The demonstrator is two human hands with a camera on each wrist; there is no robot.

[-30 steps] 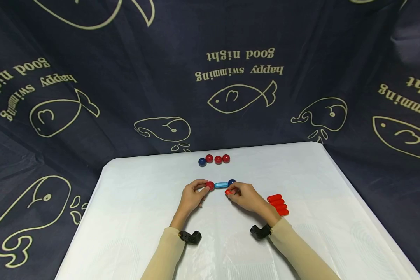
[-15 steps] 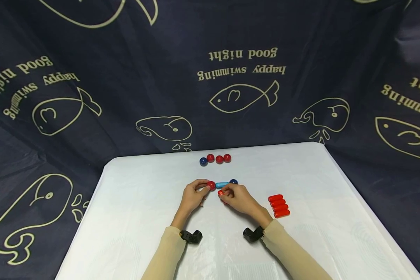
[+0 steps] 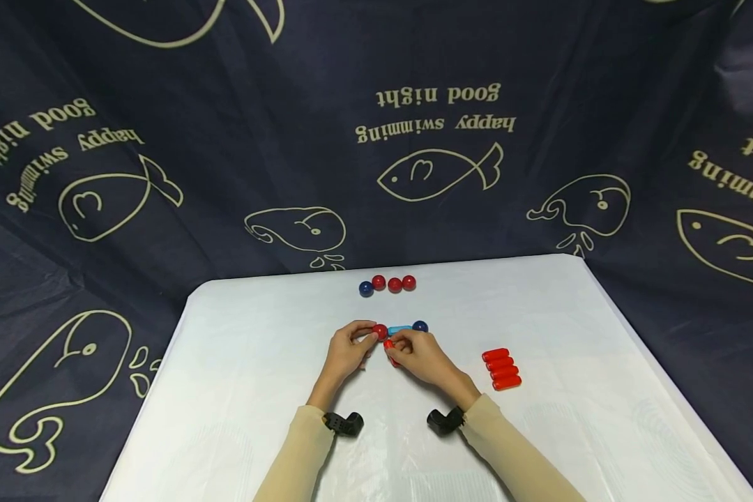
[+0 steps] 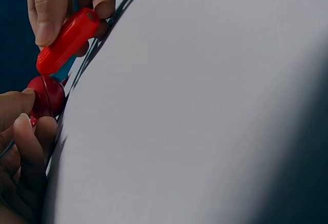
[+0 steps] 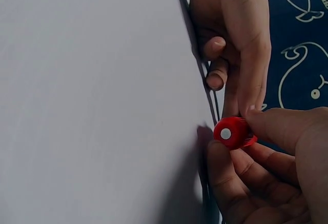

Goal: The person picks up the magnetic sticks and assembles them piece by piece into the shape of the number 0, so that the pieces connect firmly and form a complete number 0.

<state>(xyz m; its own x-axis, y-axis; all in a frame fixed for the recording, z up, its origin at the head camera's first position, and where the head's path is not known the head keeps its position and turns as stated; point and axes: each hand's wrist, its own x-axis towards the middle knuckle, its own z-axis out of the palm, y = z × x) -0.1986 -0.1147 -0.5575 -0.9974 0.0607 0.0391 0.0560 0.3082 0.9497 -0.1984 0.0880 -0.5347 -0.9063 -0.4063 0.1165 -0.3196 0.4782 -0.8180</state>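
Note:
Thumb and fingers of my left hand (image 3: 348,350) pinch a glossy red ball (image 3: 380,332) over the white table. A light blue rod (image 3: 399,330) runs from that ball to a dark blue ball (image 3: 420,326), partly covered by my right hand (image 3: 423,354). Between thumb and fingers, the right hand pinches a red magnetic rod (image 3: 390,352). In the left wrist view, one end of this red rod (image 4: 69,40) is right at the red ball (image 4: 47,95), slanting away from it. A pale round spot marks the rod's near end (image 5: 225,133) in the right wrist view.
Several red rods (image 3: 502,369) lie side by side on the table (image 3: 245,369) to the right. Toward the back edge sit a dark blue ball (image 3: 366,288) and three red balls (image 3: 394,284). A dark curtain (image 3: 439,230) with fish drawings hangs behind.
My right hand has moved left with the red rod, bringing it to the red ball. The rods on the right have come out from behind the forearm. My left hand stays on the ball.

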